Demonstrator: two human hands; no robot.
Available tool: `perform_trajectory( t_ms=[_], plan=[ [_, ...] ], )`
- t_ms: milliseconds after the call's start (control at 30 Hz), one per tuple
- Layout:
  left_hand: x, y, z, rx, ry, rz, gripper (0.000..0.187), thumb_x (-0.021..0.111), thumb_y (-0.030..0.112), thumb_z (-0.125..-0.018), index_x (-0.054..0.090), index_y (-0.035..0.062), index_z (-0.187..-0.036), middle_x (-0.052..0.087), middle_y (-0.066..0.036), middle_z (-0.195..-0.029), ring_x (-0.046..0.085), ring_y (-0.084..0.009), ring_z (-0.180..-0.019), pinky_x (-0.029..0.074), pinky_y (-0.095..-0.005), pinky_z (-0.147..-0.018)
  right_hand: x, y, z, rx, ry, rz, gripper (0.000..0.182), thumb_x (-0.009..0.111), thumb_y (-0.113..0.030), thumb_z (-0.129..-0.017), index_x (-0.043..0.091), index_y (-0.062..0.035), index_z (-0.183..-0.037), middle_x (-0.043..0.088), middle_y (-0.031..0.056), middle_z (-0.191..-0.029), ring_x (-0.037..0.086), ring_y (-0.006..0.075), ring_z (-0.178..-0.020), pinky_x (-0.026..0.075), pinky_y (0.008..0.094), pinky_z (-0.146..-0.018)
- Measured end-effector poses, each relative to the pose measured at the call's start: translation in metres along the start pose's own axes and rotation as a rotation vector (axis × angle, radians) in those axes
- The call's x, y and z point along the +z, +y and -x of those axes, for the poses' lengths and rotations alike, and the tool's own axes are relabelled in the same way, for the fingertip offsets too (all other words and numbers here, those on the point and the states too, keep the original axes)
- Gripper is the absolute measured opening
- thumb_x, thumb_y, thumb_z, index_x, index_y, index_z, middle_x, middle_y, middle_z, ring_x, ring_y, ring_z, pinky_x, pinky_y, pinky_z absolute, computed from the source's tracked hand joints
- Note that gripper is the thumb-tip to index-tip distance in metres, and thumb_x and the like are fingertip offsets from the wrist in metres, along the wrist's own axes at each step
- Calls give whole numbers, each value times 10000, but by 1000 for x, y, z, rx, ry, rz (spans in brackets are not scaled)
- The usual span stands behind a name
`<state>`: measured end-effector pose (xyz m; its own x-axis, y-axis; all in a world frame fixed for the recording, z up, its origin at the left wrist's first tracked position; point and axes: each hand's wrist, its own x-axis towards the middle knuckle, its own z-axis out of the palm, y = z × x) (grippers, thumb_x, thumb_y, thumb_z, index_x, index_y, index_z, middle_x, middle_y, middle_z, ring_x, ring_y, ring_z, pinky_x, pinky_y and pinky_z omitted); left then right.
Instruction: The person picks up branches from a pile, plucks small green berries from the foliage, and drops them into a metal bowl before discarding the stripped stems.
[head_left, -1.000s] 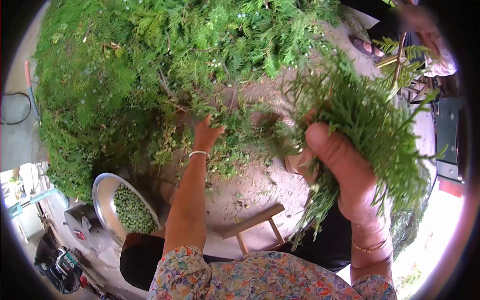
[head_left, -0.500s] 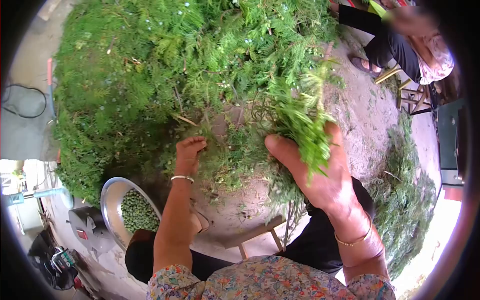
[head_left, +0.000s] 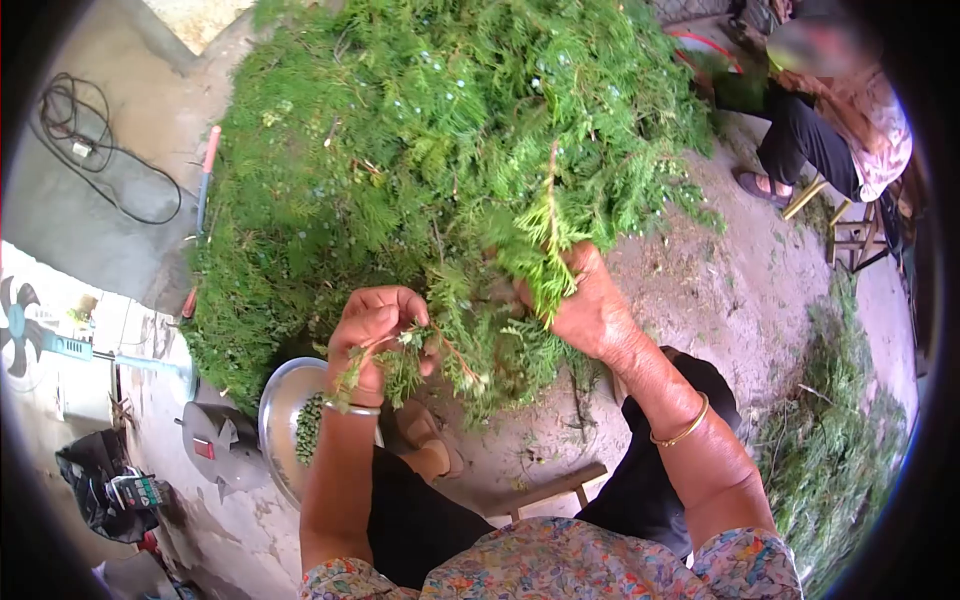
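My right hand [head_left: 590, 310] is closed around a leafy green conifer branch [head_left: 545, 250]; its lower sprays hang between my two hands. My left hand [head_left: 375, 330] has its fingers curled on a thin sprig [head_left: 410, 345] at the left side of that branch, with pale green cones showing near the fingertips. Beyond both hands lies a big heap of cut conifer branches [head_left: 430, 140] dotted with small bluish-green cones. A metal bowl [head_left: 275, 420] stands left of my left forearm, partly hidden by it, with small green cones [head_left: 308, 425] inside.
Another person [head_left: 840, 120] sits on a wooden stool [head_left: 855, 235] at the upper right. More cut greenery [head_left: 830, 440] lies on the ground at right. A fan [head_left: 20, 315], a coiled cable [head_left: 75, 130] and a long-handled tool [head_left: 207, 170] are on the left.
My left hand has come up to the branch and now touches a sprig. My right hand has shifted left with the branch, closer to my left hand. The view has turned somewhat.
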<state>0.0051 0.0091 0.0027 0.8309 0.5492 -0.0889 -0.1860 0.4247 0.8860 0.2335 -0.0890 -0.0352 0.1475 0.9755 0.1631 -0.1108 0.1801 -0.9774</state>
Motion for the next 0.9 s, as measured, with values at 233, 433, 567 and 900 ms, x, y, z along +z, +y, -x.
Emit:
perform_trajectory(
  t_ms=[233, 433, 567, 900],
  plan=[
    [12, -20, -17, 175, 49, 396, 181, 556, 127, -801, 574, -47, -846, 584, -160, -874, 609, -223, -651, 541, -321, -562, 24, -43, -7, 348, -167, 434, 568, 744, -202, -765, 413, 41, -1158, 605, 77, -1005, 537, 104, -922, 455, 300, -798],
    [11, -27, -25, 153, 237, 426, 253, 550, 108, -831, 570, -87, -992, 627, -169, -920, 649, -234, -744, 558, -342, -671, 33, -32, -8, 402, 202, 138, 513, 778, -166, -729, 452, 54, -1058, 613, 106, -982, 546, 137, -920, 462, 300, -825],
    [11, -23, -20, 196, 229, 280, 406, 515, 280, -901, 530, -89, -1070, 636, -190, -919, 649, -289, -763, 559, -358, -641, 25, -21, -11, 440, 212, -142, 716, 784, -84, -697, 287, 62, -1192, 583, 125, -1040, 553, 198, -958, 445, 338, -884],
    [7, -27, -15, 377, 740, 223, 230, 597, 205, -878, 595, -20, -930, 637, -113, -858, 625, -196, -787, 508, -322, -674, 25, -34, -15, 446, 188, -256, 571, 739, -100, -744, 405, 45, -1182, 593, 123, -1059, 546, 196, -982, 410, 364, -915]
  ],
)
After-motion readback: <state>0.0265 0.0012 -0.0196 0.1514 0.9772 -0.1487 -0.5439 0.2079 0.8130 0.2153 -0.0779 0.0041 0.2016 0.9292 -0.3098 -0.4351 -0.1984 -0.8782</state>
